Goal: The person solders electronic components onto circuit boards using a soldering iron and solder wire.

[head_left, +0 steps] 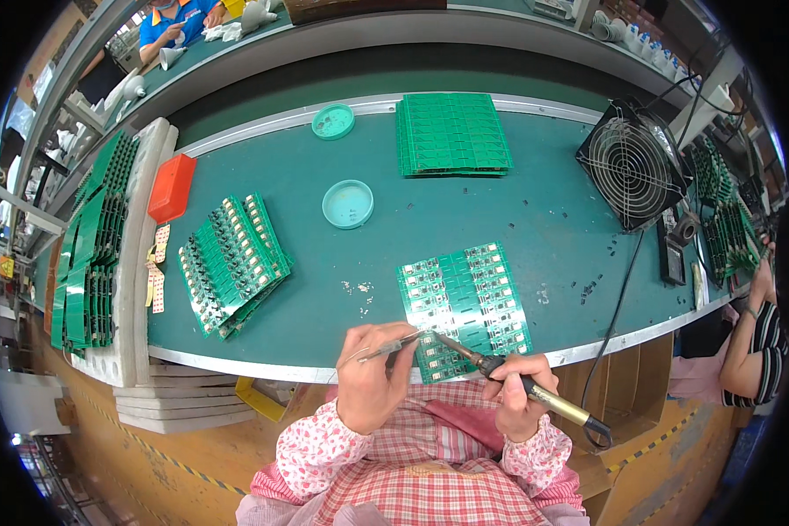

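A green circuit board panel (461, 302) lies flat near the table's front edge, with rows of small components on it. My right hand (519, 403) is closed around a soldering iron (559, 406), whose tip reaches the lower left part of the panel. From the other side my left hand (366, 373) pinches thin metal tweezers (384, 349). Their points meet close to the iron's tip, over or on the panel; whether they grip a part is too small to tell. A black cord runs from the back of the iron.
Stacked bare boards (454, 133) lie at the back; a fanned pile of populated boards (235, 266) is on the left. Two turquoise dishes (348, 204), a red tray (172, 188) and a black fan (631, 167) stand around. Tiny parts (587, 287) are scattered. A co-worker's arm (745, 342) shows at right.
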A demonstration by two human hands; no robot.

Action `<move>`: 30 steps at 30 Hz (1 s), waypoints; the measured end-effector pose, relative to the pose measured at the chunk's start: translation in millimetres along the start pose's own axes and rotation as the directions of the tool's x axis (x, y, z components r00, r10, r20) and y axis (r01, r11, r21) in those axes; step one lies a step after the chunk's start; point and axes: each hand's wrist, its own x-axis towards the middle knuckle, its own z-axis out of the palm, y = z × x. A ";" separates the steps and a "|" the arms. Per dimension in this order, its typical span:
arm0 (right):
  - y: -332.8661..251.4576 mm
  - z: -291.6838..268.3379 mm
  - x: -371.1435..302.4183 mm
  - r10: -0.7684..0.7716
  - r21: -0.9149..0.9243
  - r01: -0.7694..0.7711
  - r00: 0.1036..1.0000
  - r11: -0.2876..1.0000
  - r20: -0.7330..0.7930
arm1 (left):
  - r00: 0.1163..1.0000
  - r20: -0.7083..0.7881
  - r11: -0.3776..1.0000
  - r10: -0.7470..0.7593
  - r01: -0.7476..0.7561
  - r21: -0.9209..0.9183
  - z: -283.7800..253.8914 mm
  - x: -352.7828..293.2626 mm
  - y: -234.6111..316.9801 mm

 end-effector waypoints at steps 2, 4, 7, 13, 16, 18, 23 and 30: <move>-1.0 1.2 1.7 0.019 -0.034 -0.018 0.999 0.999 0.031 | 1.000 -0.003 1.000 -0.001 0.001 -0.004 -0.4 -0.1 -0.1; 0.4 1.1 1.7 0.020 -0.056 -0.017 0.999 0.998 0.047 | 1.000 -0.003 1.000 -0.008 0.008 -0.009 -0.2 -0.4 0.0; 1.2 1.3 2.1 0.028 -0.082 -0.022 0.997 0.996 0.068 | 1.000 -0.006 1.000 -0.011 0.011 -0.013 -0.2 -0.4 -0.1; 2.9 3.2 5.6 -0.052 -0.118 0.063 0.995 0.991 0.087 | 1.000 -0.006 1.000 0.004 -0.004 -0.020 -0.7 1.0 0.1; 4.4 2.5 8.7 -0.122 -0.105 0.136 0.985 0.985 0.125 | 1.000 -0.009 1.000 0.015 -0.015 -0.020 -0.1 0.7 -0.7; 5.9 1.2 10.8 -0.170 -0.096 0.186 0.974 0.978 0.153 | 1.000 -0.010 1.000 0.012 -0.013 -0.017 0.1 0.3 -1.1; 8.3 0.5 11.8 -0.258 -0.090 0.279 0.946 0.956 0.194 | 1.000 -0.009 1.000 0.022 -0.022 -0.021 -0.5 0.8 -0.6; 1.6 6.3 2.4 -0.051 -0.058 0.056 0.995 0.997 0.081 | 1.000 -0.009 1.000 0.016 -0.016 -0.026 -2.0 0.0 -1.2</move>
